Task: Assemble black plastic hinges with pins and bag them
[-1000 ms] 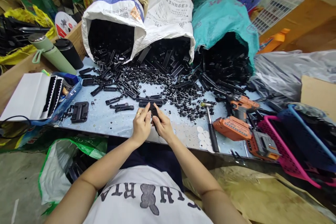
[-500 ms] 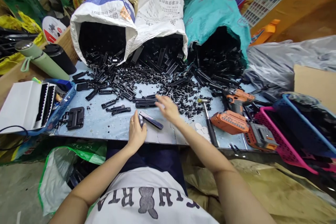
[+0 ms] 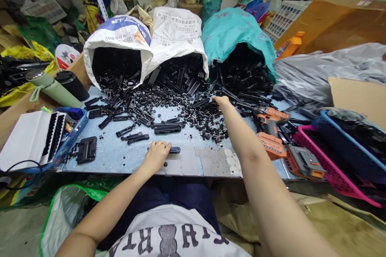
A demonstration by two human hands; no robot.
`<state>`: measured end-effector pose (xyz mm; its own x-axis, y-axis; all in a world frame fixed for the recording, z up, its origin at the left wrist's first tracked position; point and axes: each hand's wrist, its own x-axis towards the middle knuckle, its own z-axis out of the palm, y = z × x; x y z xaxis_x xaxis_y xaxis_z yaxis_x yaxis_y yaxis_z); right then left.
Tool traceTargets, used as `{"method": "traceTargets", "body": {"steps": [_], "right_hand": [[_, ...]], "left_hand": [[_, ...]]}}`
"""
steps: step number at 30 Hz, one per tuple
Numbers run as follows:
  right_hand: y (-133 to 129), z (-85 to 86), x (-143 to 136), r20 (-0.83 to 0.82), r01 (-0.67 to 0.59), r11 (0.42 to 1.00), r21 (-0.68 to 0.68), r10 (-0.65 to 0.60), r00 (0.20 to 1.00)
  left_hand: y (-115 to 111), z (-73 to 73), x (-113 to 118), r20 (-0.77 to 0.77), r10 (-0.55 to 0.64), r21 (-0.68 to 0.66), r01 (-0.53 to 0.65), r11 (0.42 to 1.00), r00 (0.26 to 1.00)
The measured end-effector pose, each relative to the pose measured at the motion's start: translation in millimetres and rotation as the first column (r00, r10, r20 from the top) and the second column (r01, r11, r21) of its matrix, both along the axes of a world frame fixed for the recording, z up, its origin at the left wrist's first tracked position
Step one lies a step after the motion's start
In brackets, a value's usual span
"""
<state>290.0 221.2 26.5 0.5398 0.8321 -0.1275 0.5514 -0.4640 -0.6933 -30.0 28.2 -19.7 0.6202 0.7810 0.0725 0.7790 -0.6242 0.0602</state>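
My left hand (image 3: 157, 153) lies palm-down near the table's front edge, fingers covering a long black plastic bar (image 3: 174, 149) whose right end sticks out. My right hand (image 3: 221, 100) is stretched far forward into the heap of black plastic strips (image 3: 241, 88) spilling from the teal sack (image 3: 235, 32); its fingers touch a strip, and I cannot tell whether they grip it. Small black pins (image 3: 208, 122) are scattered between the two hands.
Two white sacks (image 3: 117, 38) (image 3: 177, 32) of black parts lie open at the back. An orange cordless drill (image 3: 271, 128) and pink basket (image 3: 328, 164) sit on the right. A blue basket (image 3: 74, 128), black hinge piece (image 3: 87, 148) and green bottle (image 3: 52, 88) are left. The light blue table (image 3: 120, 156) fronts me.
Both hands held one black bar together; my right hand let go and reached forward-right into the strip heap. My left hand set the bar flat on the table. The camera tilted up.
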Motion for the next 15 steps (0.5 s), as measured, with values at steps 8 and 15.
{"method": "traceTargets", "body": {"steps": [8, 15], "right_hand": [[-127, -7.6, -28, 0.023, -0.621, 0.783, 0.039, 0.621, 0.784], [-218, -32.5, -77, 0.477, -0.882, 0.242, -0.405, 0.878, 0.022]], "left_hand": [[1, -11.9, 3, 0.081, -0.001, -0.150, 0.013, 0.989, 0.997], [7, -3.5, 10, 0.132, -0.068, -0.264, 0.101, 0.959, 0.989]]}}
